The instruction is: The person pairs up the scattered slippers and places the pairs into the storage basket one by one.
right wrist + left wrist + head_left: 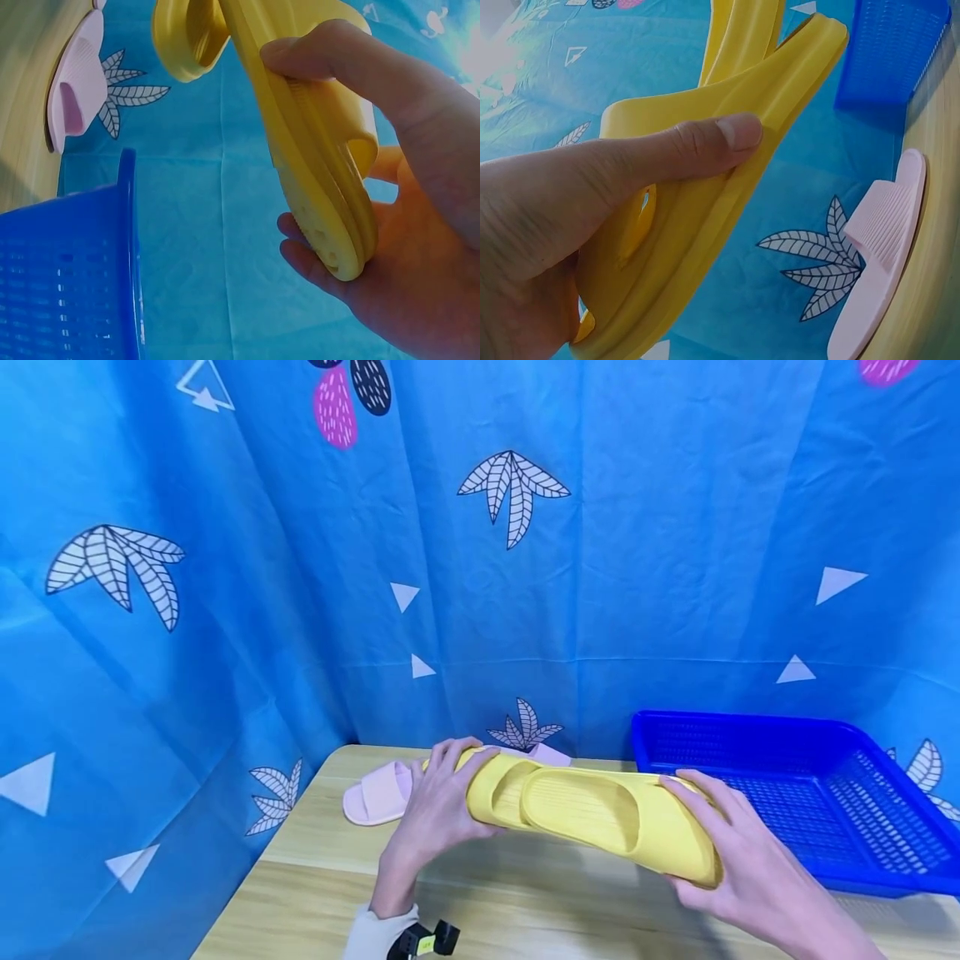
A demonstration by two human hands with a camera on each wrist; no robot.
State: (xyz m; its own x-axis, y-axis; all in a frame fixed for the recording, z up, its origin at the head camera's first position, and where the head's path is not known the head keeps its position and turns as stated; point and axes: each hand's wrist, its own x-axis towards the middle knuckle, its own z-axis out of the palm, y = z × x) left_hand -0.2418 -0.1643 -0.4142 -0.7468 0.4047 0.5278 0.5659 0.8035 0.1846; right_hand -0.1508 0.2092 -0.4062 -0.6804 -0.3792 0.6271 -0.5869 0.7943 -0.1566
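Note:
Two yellow slippers are held up above the table, their heel parts overlapping in the head view. My left hand (444, 802) grips the left yellow slipper (497, 789), its thumb (727, 135) lying along the slipper in the left wrist view. The right yellow slipper (667, 827) is gripped at its toe end by my right hand (750, 860). In the right wrist view, the thumb (300, 56) presses one side of that slipper (322, 172) and fingertips show past its other edge. One pink slipper (381, 795) lies on the table beyond the left wrist.
Behind the yellow pair, a second pink slipper (549, 754) is partly hidden near the table's back edge. A blue plastic basket (757, 877) stands on the right. The wooden table (315, 893) meets a blue patterned curtain (660, 568) at the back and left.

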